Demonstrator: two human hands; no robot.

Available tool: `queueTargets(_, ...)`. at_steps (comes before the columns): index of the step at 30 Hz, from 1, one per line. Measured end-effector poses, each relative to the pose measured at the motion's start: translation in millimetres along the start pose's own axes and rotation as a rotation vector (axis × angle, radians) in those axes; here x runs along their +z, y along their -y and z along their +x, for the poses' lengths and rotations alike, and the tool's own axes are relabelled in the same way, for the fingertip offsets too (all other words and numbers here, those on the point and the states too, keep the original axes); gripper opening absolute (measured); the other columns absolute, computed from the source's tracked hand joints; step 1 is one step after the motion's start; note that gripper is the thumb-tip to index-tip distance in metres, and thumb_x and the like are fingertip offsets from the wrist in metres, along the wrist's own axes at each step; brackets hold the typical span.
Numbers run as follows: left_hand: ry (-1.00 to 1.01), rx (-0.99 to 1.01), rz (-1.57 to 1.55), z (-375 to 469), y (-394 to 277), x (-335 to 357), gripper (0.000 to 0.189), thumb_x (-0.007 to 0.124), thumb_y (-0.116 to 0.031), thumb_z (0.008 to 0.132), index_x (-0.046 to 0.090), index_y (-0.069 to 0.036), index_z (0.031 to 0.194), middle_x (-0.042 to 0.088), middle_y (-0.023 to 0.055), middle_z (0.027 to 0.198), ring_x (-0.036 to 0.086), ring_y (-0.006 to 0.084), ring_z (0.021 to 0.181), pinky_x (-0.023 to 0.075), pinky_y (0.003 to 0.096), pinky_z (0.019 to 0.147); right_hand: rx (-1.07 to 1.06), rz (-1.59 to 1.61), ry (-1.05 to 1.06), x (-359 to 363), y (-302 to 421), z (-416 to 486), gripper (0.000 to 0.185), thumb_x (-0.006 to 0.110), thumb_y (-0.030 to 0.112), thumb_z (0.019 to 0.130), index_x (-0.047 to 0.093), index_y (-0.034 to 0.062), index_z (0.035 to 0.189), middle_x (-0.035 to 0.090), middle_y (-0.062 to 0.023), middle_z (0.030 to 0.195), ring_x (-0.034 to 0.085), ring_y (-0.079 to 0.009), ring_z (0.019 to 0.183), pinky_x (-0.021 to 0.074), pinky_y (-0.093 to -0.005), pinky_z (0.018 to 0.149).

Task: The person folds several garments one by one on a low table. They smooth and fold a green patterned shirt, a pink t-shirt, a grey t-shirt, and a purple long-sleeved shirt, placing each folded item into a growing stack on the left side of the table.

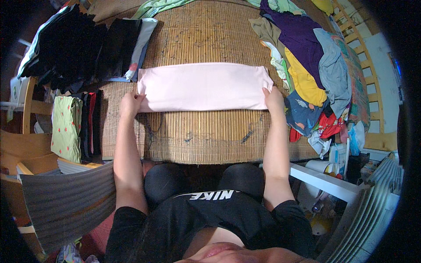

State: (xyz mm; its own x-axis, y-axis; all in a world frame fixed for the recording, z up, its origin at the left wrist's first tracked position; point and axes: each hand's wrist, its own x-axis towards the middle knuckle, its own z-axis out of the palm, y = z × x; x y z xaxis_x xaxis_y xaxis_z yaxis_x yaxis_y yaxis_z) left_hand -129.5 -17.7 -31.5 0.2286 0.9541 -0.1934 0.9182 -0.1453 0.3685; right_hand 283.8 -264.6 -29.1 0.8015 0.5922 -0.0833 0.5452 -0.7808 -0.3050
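Note:
A pale pink garment (204, 87), folded into a long flat band, lies crosswise on a woven bamboo mat (204, 131). My left hand (131, 102) pinches its left end near the lower corner. At the opposite end, my right hand (273, 98) grips the fabric near the right edge, thumb on top. The cloth looks smooth between both hands, with small creases by the right thumb. What kind of garment it is cannot be told from this fold.
Stacked dark clothes (72, 49) stand at the far left, beside a green patterned folded cloth (66, 126). On the right lies a loose heap with a purple garment (296, 39) and a yellow garment (304, 79). A wooden rail (370, 80) runs behind it.

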Motion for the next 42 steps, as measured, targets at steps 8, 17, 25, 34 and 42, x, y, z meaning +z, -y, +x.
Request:
queueTargets(8,0.023,-0.084,0.268,-46,-17,-11,0.039,0.061,-0.041,0.083,0.063,-0.003,0.093,0.065,0.0175,0.093,0.063,0.0345,0.086,0.0488,0.0454,0.074,0.201,-0.308,0.183,-35,6,-47,0.047,0.062,0.038,0.083,0.054,0.0019,0.111,0.062,-0.0203,0.105,0.060,-0.0338,0.101,0.0488,-0.0447,0.080)
queueTargets(17,-0.258,0.033,0.120,-46,-22,17,0.043,0.056,-0.045,0.086,0.055,-0.002,0.090,0.061,0.0201,0.093,0.061,0.0371,0.085,0.0473,0.0465,0.069,-0.618,-0.089,-0.003,46,102,-49,0.049,0.047,0.034,0.092,0.039,0.0099,0.134,0.031,-0.0126,0.143,0.025,-0.0271,0.135,0.0188,-0.0553,0.108)
queueTargets(25,-0.299,0.015,-0.108,-32,-1,5,0.040,0.049,-0.040,0.092,0.053,0.000,0.088,0.061,0.0263,0.080,0.059,0.0431,0.075,0.0456,0.0482,0.067,-0.622,-0.229,0.169,58,126,-48,0.056,0.030,0.042,0.096,0.021,0.0147,0.145,0.014,-0.0058,0.152,0.010,-0.0211,0.141,0.0079,-0.0577,0.110)
queueTargets(34,0.227,-0.363,-1.205,-17,2,-26,0.039,0.062,-0.026,0.086,0.055,0.004,0.110,0.064,0.0179,0.096,0.065,0.0263,0.079,0.0545,0.0368,0.065,-0.810,-0.255,0.219,60,121,-95,0.062,0.031,0.048,0.095,0.023,0.0113,0.144,0.016,-0.0058,0.152,0.014,-0.0229,0.140,0.0125,-0.0579,0.108)
queueTargets(42,0.345,-0.212,-1.619,-51,-72,-52,0.050,0.062,-0.013,0.081,0.043,0.002,0.125,0.059,0.0182,0.108,0.062,0.0289,0.091,0.0549,0.0400,0.076,-0.784,-0.010,0.237,68,115,-89,0.055,0.038,0.041,0.095,0.032,0.0107,0.140,0.026,-0.0071,0.148,0.019,-0.0245,0.138,0.0159,-0.0499,0.111)
